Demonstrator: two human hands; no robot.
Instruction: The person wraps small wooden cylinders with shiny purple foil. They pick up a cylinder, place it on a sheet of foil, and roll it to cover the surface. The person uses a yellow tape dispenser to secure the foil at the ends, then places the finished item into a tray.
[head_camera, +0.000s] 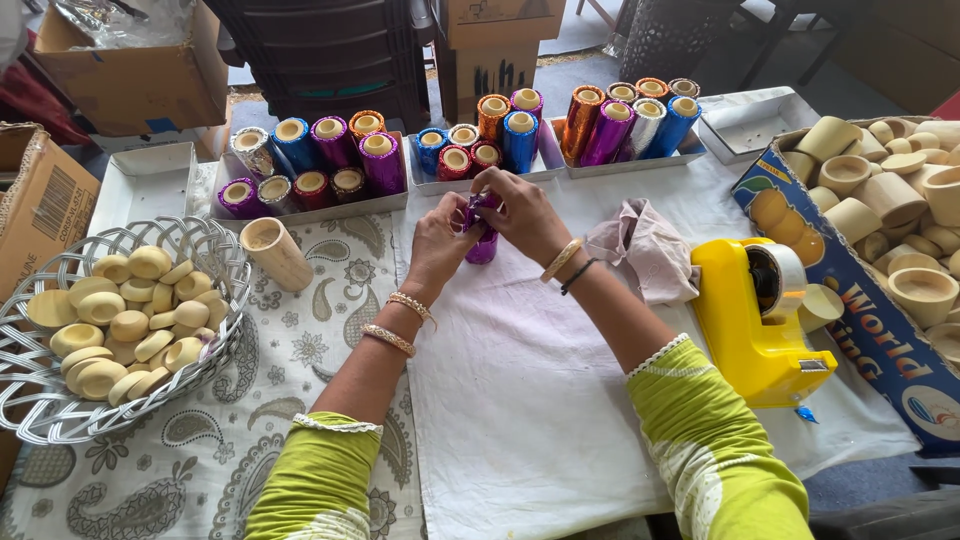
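Observation:
My left hand (440, 240) and my right hand (522, 212) meet at the middle of the table over a small cylinder wrapped in shiny purple foil (483, 243). Both hands grip it, fingers pinching the foil at its upper end, while its lower end rests on the white cloth (520, 400). A bare tan wooden cylinder (275, 252) lies on its side to the left of my left hand. A crumpled pinkish rag (645, 250) lies just right of my right wrist.
Three white trays (330, 208) of foil-wrapped cylinders in several colours line the far edge. A silver wire basket (60, 400) of tan caps sits left. A yellow tape dispenser (750, 320) and a box (860, 320) of bare wooden pieces stand right. Cardboard boxes lie behind.

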